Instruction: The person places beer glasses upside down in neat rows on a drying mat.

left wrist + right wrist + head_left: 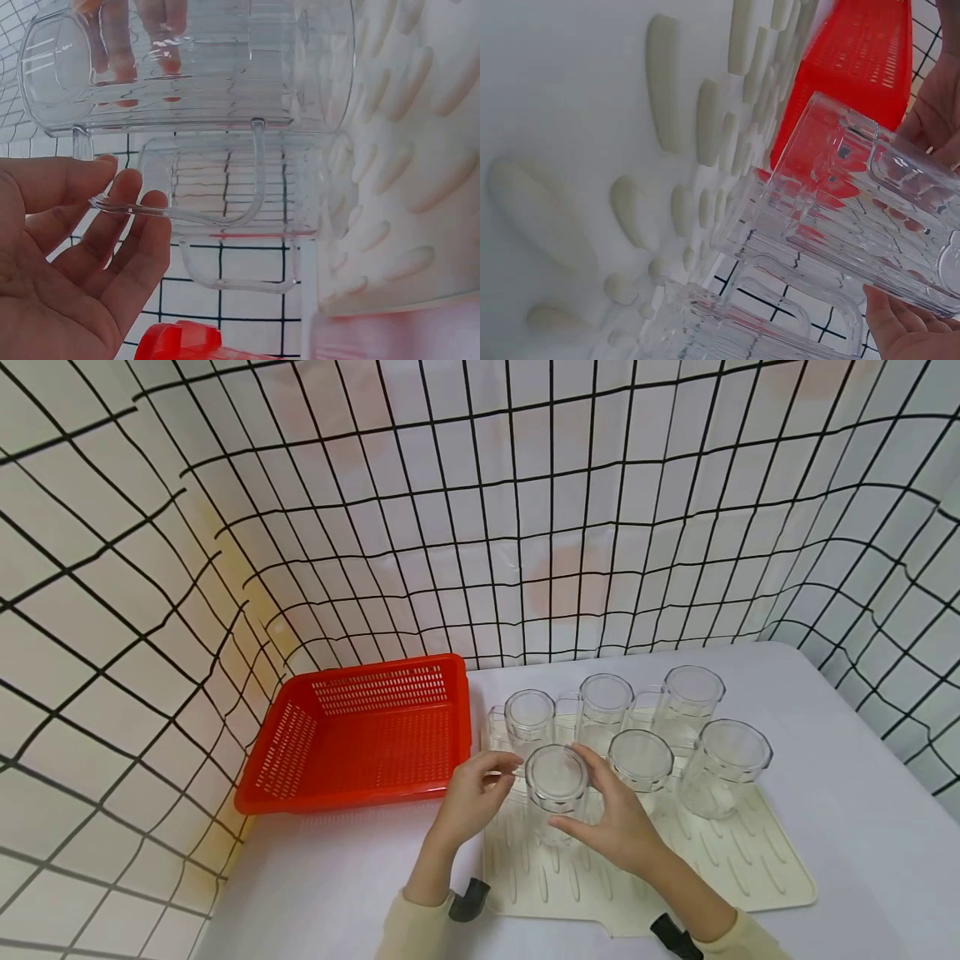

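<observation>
In the head view, a clear glass mug (557, 789) stands bottom up between my hands over the cream drying mat (547, 893). My left hand (474, 795) is at its left side; in the left wrist view its thumb and fingers (97, 176) pinch the mug's handle (187, 215). My right hand (618, 822) holds the body from the right, thumb on the near side and fingers on the far side. Through the glass, the left wrist view shows right-hand fingers (112, 45). The mug's open end faces the ridged mat in both wrist views.
Several more glass mugs, such as a front right one (723, 768) and a back left one (530, 722), stand on the mat. A red plastic basket (352, 797) sits to the left on the white table (322, 877). Black wire grid (525, 527) encloses the back and sides.
</observation>
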Available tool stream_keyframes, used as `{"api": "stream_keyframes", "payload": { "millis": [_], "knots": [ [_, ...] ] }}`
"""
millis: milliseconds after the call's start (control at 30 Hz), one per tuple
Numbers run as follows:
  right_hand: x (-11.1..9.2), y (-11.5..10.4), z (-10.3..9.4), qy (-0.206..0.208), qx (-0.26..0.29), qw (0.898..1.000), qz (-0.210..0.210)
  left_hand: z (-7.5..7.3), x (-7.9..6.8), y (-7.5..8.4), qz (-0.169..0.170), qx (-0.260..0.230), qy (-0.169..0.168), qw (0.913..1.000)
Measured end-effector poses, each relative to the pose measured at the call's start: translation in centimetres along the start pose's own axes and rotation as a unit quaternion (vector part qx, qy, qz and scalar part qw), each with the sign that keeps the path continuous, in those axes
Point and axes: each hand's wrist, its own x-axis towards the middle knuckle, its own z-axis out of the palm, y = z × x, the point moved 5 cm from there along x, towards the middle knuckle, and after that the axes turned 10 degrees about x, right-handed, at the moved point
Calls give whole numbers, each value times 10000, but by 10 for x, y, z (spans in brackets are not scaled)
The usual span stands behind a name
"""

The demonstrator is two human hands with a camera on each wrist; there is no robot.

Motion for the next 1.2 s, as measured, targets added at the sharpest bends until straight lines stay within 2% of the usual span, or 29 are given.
{"api": "stream_keyframes", "payload": {
  "millis": [233, 733, 1200],
  "knots": [
    [0, 7, 2, -66, -9, 9998, 201, 3, 1, -1, 31, 132, 7, 9999],
    [-1, 17, 7, -186, 56, 9993, 332, 6, 1, -8, -63, 291, -12, 9996],
    [-1, 19, 11, -195, 7, 9987, 463, 8, 0, -16, -213, 368, -84, 9991]
  ]
}}
